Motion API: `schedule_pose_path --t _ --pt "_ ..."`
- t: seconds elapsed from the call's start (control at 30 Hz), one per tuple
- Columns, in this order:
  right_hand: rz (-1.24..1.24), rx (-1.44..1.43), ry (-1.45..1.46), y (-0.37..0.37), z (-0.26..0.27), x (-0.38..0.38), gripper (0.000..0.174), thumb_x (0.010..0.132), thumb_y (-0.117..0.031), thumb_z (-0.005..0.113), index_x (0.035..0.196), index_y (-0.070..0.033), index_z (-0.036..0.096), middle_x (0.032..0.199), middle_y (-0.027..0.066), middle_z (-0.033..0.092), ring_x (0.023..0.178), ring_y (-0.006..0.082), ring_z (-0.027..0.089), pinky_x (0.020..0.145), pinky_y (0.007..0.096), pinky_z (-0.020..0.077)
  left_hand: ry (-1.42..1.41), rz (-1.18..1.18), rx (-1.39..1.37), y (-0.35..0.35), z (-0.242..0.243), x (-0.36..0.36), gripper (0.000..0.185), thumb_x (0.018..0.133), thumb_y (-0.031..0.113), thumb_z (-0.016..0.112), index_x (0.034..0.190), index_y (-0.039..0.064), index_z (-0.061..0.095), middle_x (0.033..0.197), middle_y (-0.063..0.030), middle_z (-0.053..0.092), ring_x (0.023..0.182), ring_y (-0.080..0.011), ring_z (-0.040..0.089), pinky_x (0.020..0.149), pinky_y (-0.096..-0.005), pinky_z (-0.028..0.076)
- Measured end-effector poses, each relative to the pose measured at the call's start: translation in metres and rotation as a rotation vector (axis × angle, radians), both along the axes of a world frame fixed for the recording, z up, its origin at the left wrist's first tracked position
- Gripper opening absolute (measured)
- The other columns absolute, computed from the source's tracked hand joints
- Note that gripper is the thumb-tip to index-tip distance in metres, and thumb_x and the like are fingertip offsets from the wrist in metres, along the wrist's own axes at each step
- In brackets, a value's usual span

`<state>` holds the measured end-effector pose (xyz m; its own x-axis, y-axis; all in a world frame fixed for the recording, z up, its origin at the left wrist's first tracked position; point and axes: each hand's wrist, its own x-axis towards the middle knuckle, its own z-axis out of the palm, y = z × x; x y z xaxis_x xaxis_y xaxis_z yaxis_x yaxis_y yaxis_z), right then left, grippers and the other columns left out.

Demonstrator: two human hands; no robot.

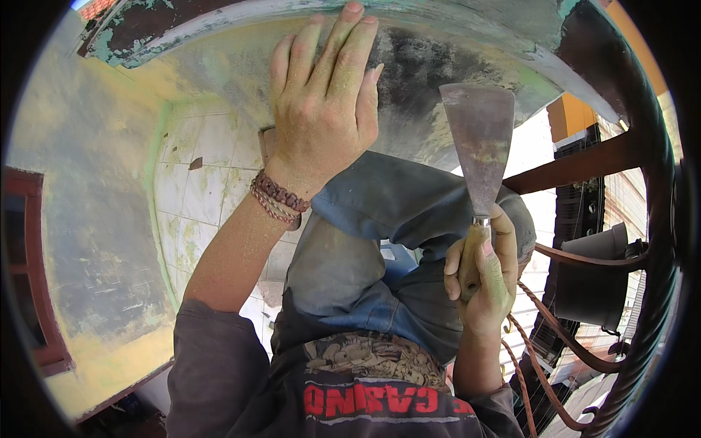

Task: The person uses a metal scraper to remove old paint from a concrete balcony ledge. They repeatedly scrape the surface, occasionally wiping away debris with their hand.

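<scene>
My right hand [484, 274] grips the wooden handle of a scraper [482, 137], its broad worn metal blade pointing up the view. Dusty and with nothing visible in it, my left hand [328, 87] is raised, fingers spread a little, over a partly scraped wall [416, 82] with dark patches and old paint. Whether its palm touches the wall is hidden. Braided bracelets [279, 198] circle the left wrist. Above the fingertips runs a ledge [230, 24] with flaking green and white paint.
My bent legs in jeans [405, 191] lie below the wall. Tiled floor [191, 180] with chips is at left, beside a patchy side wall [104, 191] and a red-framed window [35, 268]. Curved metal railing [660, 219] and a dark hanging pot [591, 290] stand at right.
</scene>
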<state>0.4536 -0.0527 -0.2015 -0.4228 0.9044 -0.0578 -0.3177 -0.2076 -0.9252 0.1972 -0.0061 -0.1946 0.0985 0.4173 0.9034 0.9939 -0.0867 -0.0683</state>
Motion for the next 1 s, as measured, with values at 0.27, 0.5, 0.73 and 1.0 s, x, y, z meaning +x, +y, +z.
schedule_pose_path --t 0.27,0.5,0.73,1.0 --pt "0.051 0.032 0.3 -0.003 0.011 -0.095 0.047 0.103 -0.024 0.045 0.141 -0.003 0.027 0.075 0.0066 0.054 0.046 0.0068 0.042 0.044 0.019 0.0361 -1.414 -0.718 -0.332 -0.02 0.012 0.039 0.032 0.1 0.029 0.053 0.1 0.0 0.063 0.087 -0.0059 0.066 0.077 -0.0079 0.058 0.07 -0.0225 0.045" --pt "0.023 0.131 0.31 -0.005 0.0 -0.112 0.048 0.104 -0.025 0.041 0.142 -0.001 0.024 0.083 0.0021 0.044 0.066 0.0083 0.047 0.04 0.0194 0.037 -1.518 -0.779 -0.345 -0.011 0.024 0.034 0.025 0.098 0.023 0.059 0.088 0.0 0.062 0.071 0.0034 0.055 0.064 -0.0016 0.045 0.057 -0.0196 0.037" --pt "0.0 0.075 0.277 -0.015 0.005 -0.113 0.045 0.104 -0.025 0.039 0.141 -0.003 0.024 0.084 0.0037 0.047 0.065 0.0077 0.046 0.04 0.0194 0.0366 -1.509 -0.761 -0.323 -0.011 0.023 0.036 0.026 0.097 0.023 0.061 0.083 0.001 0.06 0.063 0.0046 0.052 0.057 -0.0007 0.04 0.049 -0.0203 0.033" --pt "-0.123 -0.016 0.254 -0.017 0.018 -0.123 0.043 0.103 -0.022 0.043 0.137 0.001 0.028 0.07 0.005 0.051 0.045 0.0063 0.039 0.039 0.0191 0.0335 -1.507 -0.718 -0.301 -0.012 0.029 0.038 0.028 0.097 0.022 0.06 0.082 -0.002 0.059 0.066 0.0007 0.057 0.061 -0.0025 0.046 0.052 -0.0215 0.039"
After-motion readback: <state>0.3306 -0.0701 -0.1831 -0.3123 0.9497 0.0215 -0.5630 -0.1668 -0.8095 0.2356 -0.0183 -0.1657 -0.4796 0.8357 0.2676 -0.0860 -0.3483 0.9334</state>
